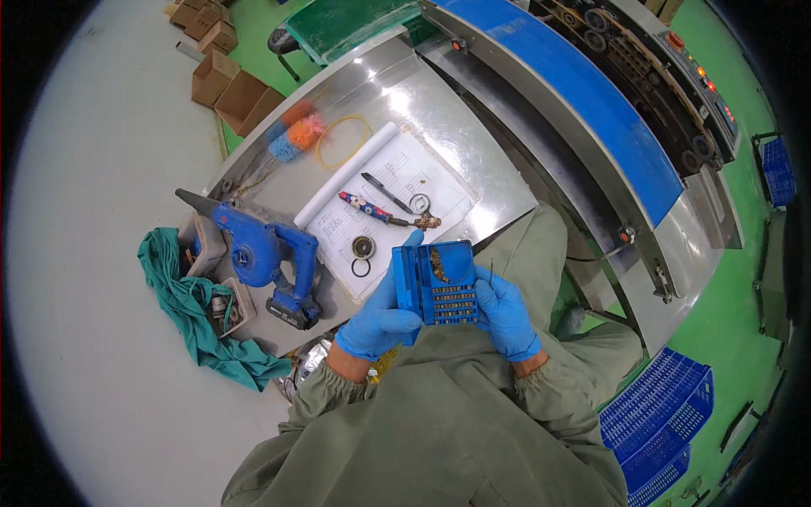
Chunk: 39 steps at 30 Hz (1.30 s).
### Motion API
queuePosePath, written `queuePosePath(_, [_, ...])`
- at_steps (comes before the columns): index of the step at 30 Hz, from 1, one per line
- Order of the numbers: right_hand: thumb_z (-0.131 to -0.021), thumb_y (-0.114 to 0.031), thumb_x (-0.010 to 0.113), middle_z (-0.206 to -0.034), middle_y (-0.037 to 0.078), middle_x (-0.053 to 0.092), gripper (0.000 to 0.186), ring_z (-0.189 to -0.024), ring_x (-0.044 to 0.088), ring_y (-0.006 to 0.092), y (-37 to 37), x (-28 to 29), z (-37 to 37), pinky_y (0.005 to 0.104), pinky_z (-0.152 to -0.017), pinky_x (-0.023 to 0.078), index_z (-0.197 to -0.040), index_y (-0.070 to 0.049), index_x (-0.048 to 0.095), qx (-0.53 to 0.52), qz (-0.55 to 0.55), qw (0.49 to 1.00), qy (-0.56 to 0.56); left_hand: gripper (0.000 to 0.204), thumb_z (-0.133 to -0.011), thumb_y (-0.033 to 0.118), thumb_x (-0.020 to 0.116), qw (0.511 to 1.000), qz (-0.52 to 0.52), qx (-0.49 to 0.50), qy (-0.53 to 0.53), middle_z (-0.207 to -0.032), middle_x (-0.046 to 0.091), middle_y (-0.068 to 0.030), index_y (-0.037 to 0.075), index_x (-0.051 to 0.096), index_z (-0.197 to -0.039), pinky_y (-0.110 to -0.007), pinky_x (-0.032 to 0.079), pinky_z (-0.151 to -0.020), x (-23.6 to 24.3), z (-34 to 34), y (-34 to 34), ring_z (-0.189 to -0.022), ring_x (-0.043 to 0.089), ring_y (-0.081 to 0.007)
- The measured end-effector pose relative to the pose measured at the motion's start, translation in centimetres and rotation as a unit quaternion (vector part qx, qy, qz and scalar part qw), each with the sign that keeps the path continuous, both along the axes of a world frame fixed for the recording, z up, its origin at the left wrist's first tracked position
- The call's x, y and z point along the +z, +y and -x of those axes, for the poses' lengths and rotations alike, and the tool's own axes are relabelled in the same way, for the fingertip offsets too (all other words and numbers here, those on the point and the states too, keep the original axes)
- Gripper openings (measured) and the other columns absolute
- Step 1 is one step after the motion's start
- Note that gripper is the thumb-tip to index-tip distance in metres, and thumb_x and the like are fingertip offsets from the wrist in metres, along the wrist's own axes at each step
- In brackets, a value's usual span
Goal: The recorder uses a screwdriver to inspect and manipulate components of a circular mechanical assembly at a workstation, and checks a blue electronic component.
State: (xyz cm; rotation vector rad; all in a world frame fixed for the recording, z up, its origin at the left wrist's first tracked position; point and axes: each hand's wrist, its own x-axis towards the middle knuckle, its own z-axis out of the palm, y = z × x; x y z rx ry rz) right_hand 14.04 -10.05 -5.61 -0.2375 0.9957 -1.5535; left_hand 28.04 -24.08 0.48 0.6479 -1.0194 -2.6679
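My left hand [380, 313], in a blue glove, grips an open blue plastic case [448, 291] with rows of small metal bits and a compartment of brownish pieces. My right gloved hand [503, 313] is at the case's right edge, pinching a thin upright metal pin [492, 274]. Just beyond lie paper sheets [338, 228] with a black pen [384, 190], a flower-patterned tool [363, 207], a metal ring [420, 204] and a round part [363, 247] beside a black O-ring [361, 267].
On the steel table [439, 118] are a blue cordless blower [252, 258], tubs [203, 232], green cloth [203, 338] and dusters [296, 137]. A machine [574, 110] stands at right; boxes [249, 101] lie upper left, blue baskets [655, 414] lower right.
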Motion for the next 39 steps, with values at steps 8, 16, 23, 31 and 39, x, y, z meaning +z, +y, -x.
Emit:
queuePosePath(8, [-0.097,-0.032,0.054,-0.113,0.006,0.063,0.049,-0.094,0.062,0.0119,-0.3,0.1,-0.2,0.0247,-0.079,0.052,-0.132,0.003,0.047,-0.003,0.002,1.000,-0.011,0.120,-0.060,0.021,0.083,1.000,0.015,0.009,0.014,-0.143,0.038,-0.0113,0.010,0.007,-0.152,-0.039,0.036,-0.107,-1.0,-0.1,-0.3,-0.131,0.041,-0.0240])
queuePosePath(16, [-0.098,-0.017,0.052,-0.107,0.003,0.064,0.038,-0.093,0.056,0.0061,-0.3,-0.5,0.0,0.0209,-0.079,0.047,-0.130,0.004,0.052,-0.051,-0.032,0.991,0.116,0.120,-0.058,0.021,0.084,1.000,0.023,0.014,0.006,-0.144,0.038,-0.0113,0.010,0.009,-0.152,-0.038,0.036,-0.107,-1.1,0.2,-0.4,-0.131,0.041,-0.0244])
queuePosePath(23, [-0.096,-0.014,0.054,-0.103,0.001,0.064,0.035,-0.086,0.051,0.0030,-0.1,1.0,0.7,0.0198,-0.076,0.044,-0.128,0.002,0.055,-0.036,-0.081,0.986,0.140,0.119,-0.059,0.017,0.082,1.000,0.008,0.014,0.015,-0.145,0.036,-0.0107,0.011,0.007,-0.152,-0.039,0.036,-0.108,-0.9,0.4,-0.2,-0.132,0.040,-0.0246])
queuePosePath(31, [-0.079,-0.006,0.069,-0.107,0.007,0.066,0.024,-0.076,0.065,0.0123,0.3,3.5,1.5,0.0253,-0.065,0.050,-0.103,-0.012,0.069,-0.107,-0.063,0.813,0.568,0.118,-0.060,0.013,0.080,1.000,0.012,0.023,0.014,-0.145,0.032,-0.0093,0.013,0.006,-0.152,-0.042,0.036,-0.108,-1.3,0.4,-0.1,-0.134,0.037,-0.0253])
queuePosePath(39, [-0.069,-0.012,0.075,-0.116,0.001,0.062,0.025,-0.067,0.065,0.0193,-0.3,6.6,2.6,0.0302,-0.056,0.051,-0.092,-0.017,0.069,-0.003,-0.040,0.699,0.714,0.119,-0.061,0.015,0.080,1.000,-0.001,0.009,-0.006,-0.148,0.034,-0.0109,0.014,0.005,-0.153,-0.042,0.035,-0.109,-0.7,0.7,0.0,-0.133,0.040,-0.0266])
